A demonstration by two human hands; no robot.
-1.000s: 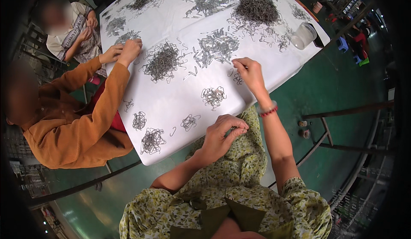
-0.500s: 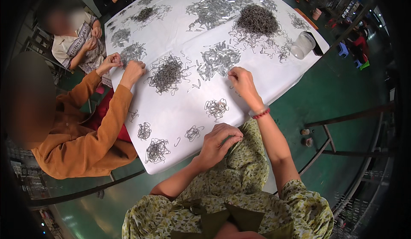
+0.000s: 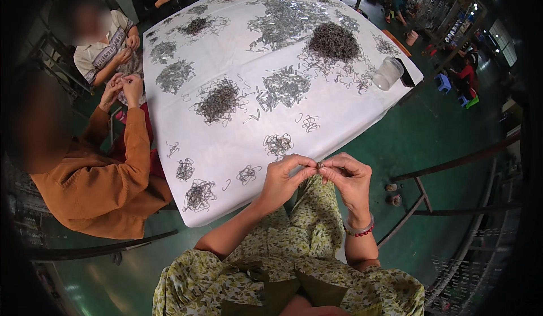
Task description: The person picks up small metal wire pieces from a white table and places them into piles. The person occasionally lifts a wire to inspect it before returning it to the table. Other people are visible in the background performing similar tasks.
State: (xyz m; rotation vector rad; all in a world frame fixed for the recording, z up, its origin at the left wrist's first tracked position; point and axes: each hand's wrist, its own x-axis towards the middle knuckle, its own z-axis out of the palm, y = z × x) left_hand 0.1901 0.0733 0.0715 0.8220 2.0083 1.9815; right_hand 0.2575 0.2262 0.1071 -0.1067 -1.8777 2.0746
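Head view: a small dark metal piece (image 3: 319, 165) is pinched between the fingertips of both hands, just off the near edge of the table (image 3: 226, 140) and above the person's lap. The left hand (image 3: 284, 179) is closed around it from the left, thumb and forefinger pressed together at its tip; the right hand (image 3: 349, 178) meets it from the right with its fingers curled in, also gripping the piece. A bead bracelet (image 3: 360, 230) sits on the right wrist. The lap is covered by a green flowered dress (image 3: 294, 248). On the white cloth close to the near edge lie several small tangles of wire hooks: one tangle (image 3: 278, 144) just beyond the hands, another (image 3: 248, 174) to their left, and a bigger one (image 3: 199, 195) by the near left corner. Toward the middle of the table lie a dark heap of hooks (image 3: 216, 101) and a flatter spread of silver pieces (image 3: 281, 87). Farther back, toward the right edge, rises a large dark pile (image 3: 333, 41), and a clear plastic cup (image 3: 388, 73) stands at the right corner. Along the left edge sits a person in an orange top (image 3: 102, 180), hands raised together near the cloth, and behind them another person in a pale printed shirt (image 3: 104, 53).
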